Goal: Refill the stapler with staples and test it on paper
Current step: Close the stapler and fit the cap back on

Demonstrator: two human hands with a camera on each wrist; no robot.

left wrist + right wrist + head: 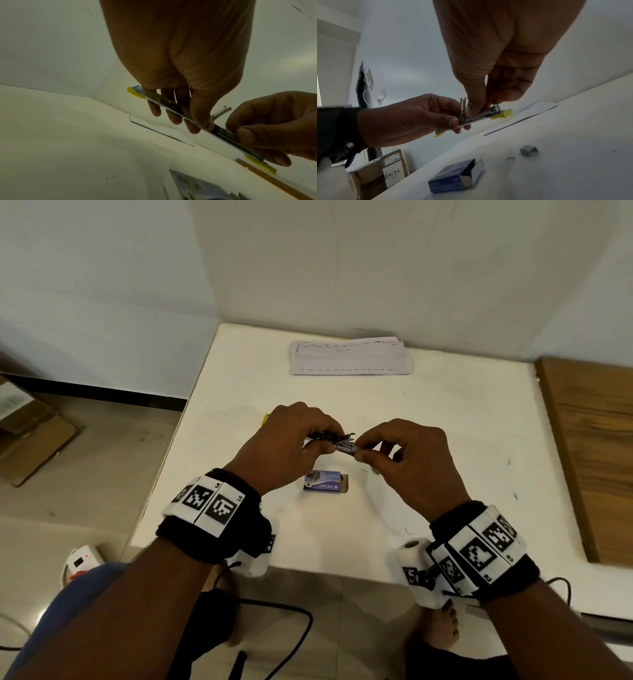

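A small stapler (342,441) with yellow end caps is swung open nearly flat and held above the white table (445,412). My left hand (325,441) grips one half, thumb on top and fingers beneath (171,116). My right hand (363,450) pinches the metal magazine half (481,116) between thumb and forefinger. A thin metal pusher (221,112) sticks up at the hinge. Whether a staple strip lies under the right fingers is hidden. An open blue staple box (325,481) lies on the table just below the hands. Folded paper (349,359) lies at the back.
A short strip of staples (529,150) and a single loose staple (511,159) lie on the table right of the box. A wooden board (596,446) borders the table's right side. Cardboard boxes (30,436) sit on the floor at left.
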